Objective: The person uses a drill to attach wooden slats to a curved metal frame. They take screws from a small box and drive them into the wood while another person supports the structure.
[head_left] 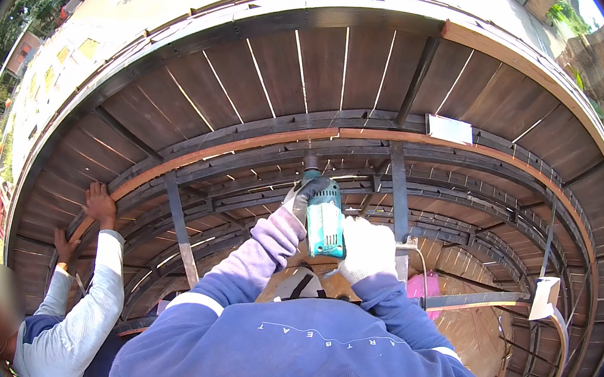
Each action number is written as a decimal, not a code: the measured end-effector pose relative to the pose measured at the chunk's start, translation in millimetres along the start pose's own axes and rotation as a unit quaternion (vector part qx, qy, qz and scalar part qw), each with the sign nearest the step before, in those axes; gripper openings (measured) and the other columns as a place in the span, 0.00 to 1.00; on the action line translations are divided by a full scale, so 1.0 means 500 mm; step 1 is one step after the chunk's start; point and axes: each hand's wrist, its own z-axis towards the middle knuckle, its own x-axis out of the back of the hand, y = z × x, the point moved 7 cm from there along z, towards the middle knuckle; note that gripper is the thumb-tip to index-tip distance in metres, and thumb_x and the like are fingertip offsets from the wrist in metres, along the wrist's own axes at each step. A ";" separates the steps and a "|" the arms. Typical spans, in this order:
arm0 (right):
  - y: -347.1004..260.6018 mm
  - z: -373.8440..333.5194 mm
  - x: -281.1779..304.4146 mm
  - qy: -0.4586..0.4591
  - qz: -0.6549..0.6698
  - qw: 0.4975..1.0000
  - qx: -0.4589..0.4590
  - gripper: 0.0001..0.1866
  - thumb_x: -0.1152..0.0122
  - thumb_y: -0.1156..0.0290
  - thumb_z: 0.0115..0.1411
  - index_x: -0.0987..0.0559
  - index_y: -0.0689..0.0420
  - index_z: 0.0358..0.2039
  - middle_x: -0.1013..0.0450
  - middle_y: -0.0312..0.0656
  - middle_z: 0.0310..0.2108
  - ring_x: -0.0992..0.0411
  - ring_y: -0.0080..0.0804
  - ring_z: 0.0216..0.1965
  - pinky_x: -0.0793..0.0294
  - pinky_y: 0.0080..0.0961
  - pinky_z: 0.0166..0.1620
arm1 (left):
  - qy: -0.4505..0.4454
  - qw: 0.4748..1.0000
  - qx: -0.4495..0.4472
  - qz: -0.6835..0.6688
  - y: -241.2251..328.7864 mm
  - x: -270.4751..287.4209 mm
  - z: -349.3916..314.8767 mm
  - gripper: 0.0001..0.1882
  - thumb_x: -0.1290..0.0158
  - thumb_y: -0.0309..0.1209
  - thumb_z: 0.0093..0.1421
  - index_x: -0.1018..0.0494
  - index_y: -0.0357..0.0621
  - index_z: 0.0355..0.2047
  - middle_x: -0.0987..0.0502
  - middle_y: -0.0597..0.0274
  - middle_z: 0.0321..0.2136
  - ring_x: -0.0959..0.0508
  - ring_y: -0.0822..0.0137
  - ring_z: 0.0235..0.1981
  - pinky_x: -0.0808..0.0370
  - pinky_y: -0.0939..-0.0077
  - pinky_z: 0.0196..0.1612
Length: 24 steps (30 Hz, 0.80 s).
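Note:
A teal power drill (pixel 326 225) is held in front of my chest, its dark chuck (pixel 310 161) pointing away from me. My left hand (pixel 302 197), in a dark glove, wraps round the front of its body. At the rear, my right hand (pixel 369 250) in a white glove is closed on the drill, mostly hiding the grip. The thin bit reaches the near edge of a reddish-brown curved strip (pixel 278 138); whether it has gone in, I cannot tell. This strip runs along a dark curved metal frame (pixel 261 155).
Dark planks (pixel 412 74) with gaps line the curved structure. At the left, a co-worker's hand (pixel 100 204) presses on the strip. A white rectangular piece (pixel 450 129) lies on the frame. Dark posts (pixel 400 181) stand either side of the drill. A pink thing (pixel 421 285) lies below.

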 end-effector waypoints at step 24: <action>0.776 -0.751 0.542 0.282 -0.024 0.854 -0.437 0.08 0.37 0.71 0.60 0.16 0.57 0.39 0.19 0.52 0.36 0.20 0.52 0.41 0.21 0.40 0.46 | -0.025 0.950 -0.156 0.268 -0.214 -0.278 -0.282 0.17 0.41 0.39 0.63 0.27 0.39 0.45 0.18 0.44 0.39 0.16 0.54 0.40 0.16 0.57 0.46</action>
